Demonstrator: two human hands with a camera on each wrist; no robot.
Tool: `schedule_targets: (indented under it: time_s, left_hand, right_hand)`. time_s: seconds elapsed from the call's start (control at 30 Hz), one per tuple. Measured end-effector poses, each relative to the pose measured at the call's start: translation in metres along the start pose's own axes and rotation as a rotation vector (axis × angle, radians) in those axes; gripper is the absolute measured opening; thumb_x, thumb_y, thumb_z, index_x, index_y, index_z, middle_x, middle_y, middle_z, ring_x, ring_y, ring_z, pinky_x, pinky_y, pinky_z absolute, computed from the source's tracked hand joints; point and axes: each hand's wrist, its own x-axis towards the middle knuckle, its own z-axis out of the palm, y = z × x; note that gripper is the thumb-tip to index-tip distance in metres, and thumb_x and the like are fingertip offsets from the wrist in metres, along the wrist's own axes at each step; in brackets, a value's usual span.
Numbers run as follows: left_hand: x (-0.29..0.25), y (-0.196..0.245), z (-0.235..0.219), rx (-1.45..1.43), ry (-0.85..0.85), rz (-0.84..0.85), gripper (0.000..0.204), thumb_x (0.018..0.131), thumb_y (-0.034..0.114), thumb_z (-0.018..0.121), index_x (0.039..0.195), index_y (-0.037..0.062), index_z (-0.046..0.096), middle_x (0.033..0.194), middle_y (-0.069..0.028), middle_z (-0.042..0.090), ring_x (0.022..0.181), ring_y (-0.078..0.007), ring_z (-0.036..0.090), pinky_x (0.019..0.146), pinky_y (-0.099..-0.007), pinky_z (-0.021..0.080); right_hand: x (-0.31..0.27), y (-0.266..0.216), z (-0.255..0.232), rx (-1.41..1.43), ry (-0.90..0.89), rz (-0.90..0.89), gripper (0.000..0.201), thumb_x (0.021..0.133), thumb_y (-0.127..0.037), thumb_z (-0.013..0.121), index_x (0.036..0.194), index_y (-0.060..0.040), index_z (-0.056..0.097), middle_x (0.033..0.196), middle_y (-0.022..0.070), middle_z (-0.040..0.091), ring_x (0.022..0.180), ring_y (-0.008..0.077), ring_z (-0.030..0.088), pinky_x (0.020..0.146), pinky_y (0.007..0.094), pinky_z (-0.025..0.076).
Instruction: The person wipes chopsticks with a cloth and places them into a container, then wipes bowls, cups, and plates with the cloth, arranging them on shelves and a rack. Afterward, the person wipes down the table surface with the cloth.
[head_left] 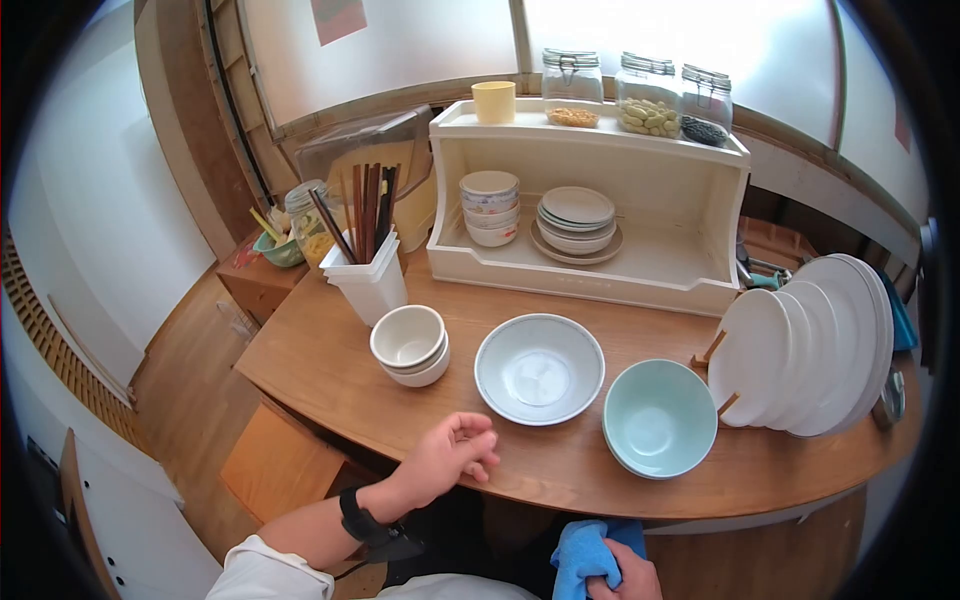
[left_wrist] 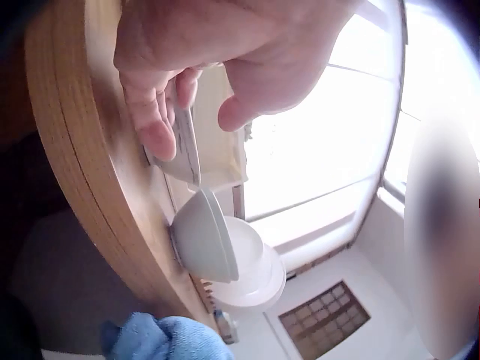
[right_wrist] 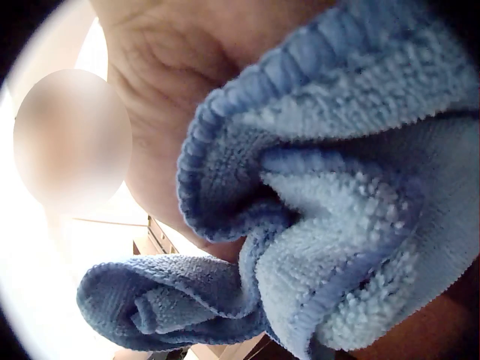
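Observation:
My left hand (head_left: 447,462) hovers over the table's front edge with fingers loosely bent and nothing in them. Just beyond it stands a wide white bowl (head_left: 540,370) with a thin blue rim. To its left are stacked small cream bowls (head_left: 408,337), and to the right sit pale green bowls (head_left: 660,418), one nested in another. In the left wrist view the fingers overlap the white bowl (left_wrist: 191,142). Low in front of my body, my right hand (head_left: 628,575) grips a crumpled blue towel (head_left: 585,560); its folds (right_wrist: 322,247) fill much of the right wrist view.
White plates (head_left: 755,360) stand upright in a wooden rack at the right. Behind, a cream shelf (head_left: 590,285) holds stacked bowls and plates, with glass jars (head_left: 648,100) and a yellow cup (head_left: 493,102) on top. A white holder (head_left: 370,290) with chopsticks stands at the back left.

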Motion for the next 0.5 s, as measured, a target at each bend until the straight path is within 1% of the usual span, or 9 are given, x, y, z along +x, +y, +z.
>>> schedule_targets:
  time_s: [0.03, 0.07, 0.13, 0.17, 0.27, 0.3, 0.37, 0.43, 0.5]
  left_hand:
    - [0.003, 0.004, -0.004, -0.132, -0.010, -0.036, 0.043, 0.096, 0.020, 0.054, 0.130, -0.0002, 0.037, 0.117, -0.0160, 0.053, 0.096, -0.0241, 0.063, 0.079, -0.0340, 0.055]
    - [0.008, 0.006, -0.005, -0.146, 0.002, -0.031, 0.043, 0.096, 0.020, 0.054, 0.130, -0.0002, 0.037, 0.117, -0.0160, 0.053, 0.096, -0.0241, 0.063, 0.079, -0.0340, 0.055]
    - [0.027, 0.008, -0.001, -0.290, -0.069, -0.069, 0.046, 0.097, 0.025, 0.052, 0.133, 0.0006, 0.036, 0.118, -0.0167, 0.052, 0.099, -0.0259, 0.062, 0.079, -0.0349, 0.055]
    - [0.035, 0.008, 0.002, -0.268, -0.065, -0.101, 0.046, 0.097, 0.029, 0.052, 0.131, 0.0011, 0.036, 0.118, -0.0161, 0.053, 0.097, -0.0254, 0.063, 0.077, -0.0356, 0.056]
    - [0.047, 0.019, 0.009, -0.192, -0.035, -0.147, 0.044, 0.097, 0.030, 0.052, 0.128, 0.0013, 0.037, 0.113, -0.0153, 0.055, 0.093, -0.0254, 0.064, 0.076, -0.0367, 0.057]
    - [0.051, 0.019, 0.007, -0.197, -0.044, -0.142, 0.044, 0.097, 0.030, 0.052, 0.128, 0.0013, 0.037, 0.113, -0.0153, 0.055, 0.093, -0.0254, 0.064, 0.076, -0.0367, 0.057]
    - [0.060, 0.020, 0.000, -0.071, -0.146, -0.240, 0.038, 0.097, 0.025, 0.050, 0.124, 0.0004, 0.039, 0.108, -0.0159, 0.058, 0.087, -0.0259, 0.066, 0.073, -0.0370, 0.058]
    - [0.063, 0.023, -0.002, -0.101, -0.166, -0.217, 0.036, 0.096, 0.021, 0.048, 0.124, -0.0009, 0.039, 0.106, -0.0173, 0.059, 0.085, -0.0263, 0.066, 0.072, -0.0371, 0.058]
    - [0.062, 0.023, -0.004, -0.128, -0.185, -0.193, 0.035, 0.095, 0.017, 0.045, 0.123, -0.0022, 0.039, 0.104, -0.0186, 0.060, 0.083, -0.0267, 0.066, 0.070, -0.0372, 0.059]
  right_hand:
    - [0.005, -0.004, 0.002, 0.025, -0.013, -0.019, 0.047, 0.072, -0.003, 0.060, 0.118, 0.0038, 0.055, 0.103, 0.0263, 0.062, 0.096, 0.0409, 0.062, 0.084, 0.0389, 0.049]
    - [0.009, -0.007, 0.004, 0.048, -0.031, -0.042, 0.047, 0.072, -0.002, 0.060, 0.118, 0.0037, 0.055, 0.102, 0.0258, 0.062, 0.095, 0.0397, 0.063, 0.084, 0.0380, 0.050]
    - [0.015, -0.013, 0.010, 0.033, -0.049, -0.052, 0.046, 0.072, -0.001, 0.059, 0.118, 0.0034, 0.055, 0.101, 0.0252, 0.063, 0.095, 0.0386, 0.063, 0.083, 0.0372, 0.050]
    - [0.018, -0.017, 0.013, 0.027, -0.047, -0.053, 0.046, 0.072, -0.001, 0.059, 0.118, 0.0031, 0.055, 0.101, 0.0246, 0.063, 0.094, 0.0375, 0.064, 0.083, 0.0364, 0.050]
    - [0.018, -0.026, 0.018, 0.028, -0.032, -0.064, 0.046, 0.072, -0.001, 0.059, 0.118, 0.0024, 0.056, 0.100, 0.0239, 0.063, 0.093, 0.0371, 0.064, 0.083, 0.0360, 0.050]
    - [0.016, -0.029, 0.019, 0.056, -0.046, -0.020, 0.046, 0.073, -0.001, 0.059, 0.118, 0.0018, 0.056, 0.100, 0.0236, 0.064, 0.094, 0.0369, 0.064, 0.083, 0.0352, 0.049]
    - [0.013, -0.028, 0.022, 0.062, -0.045, -0.013, 0.046, 0.073, -0.001, 0.059, 0.118, 0.0018, 0.056, 0.100, 0.0233, 0.064, 0.094, 0.0363, 0.064, 0.084, 0.0350, 0.049]
    - [0.010, -0.025, 0.026, 0.079, -0.080, 0.048, 0.046, 0.073, -0.001, 0.059, 0.118, 0.0019, 0.056, 0.100, 0.0224, 0.064, 0.095, 0.0339, 0.064, 0.085, 0.0342, 0.049]
    - [0.010, -0.024, 0.030, 0.042, -0.079, 0.003, 0.046, 0.073, -0.001, 0.059, 0.118, 0.0018, 0.055, 0.100, 0.0223, 0.064, 0.095, 0.0331, 0.065, 0.085, 0.0341, 0.049]
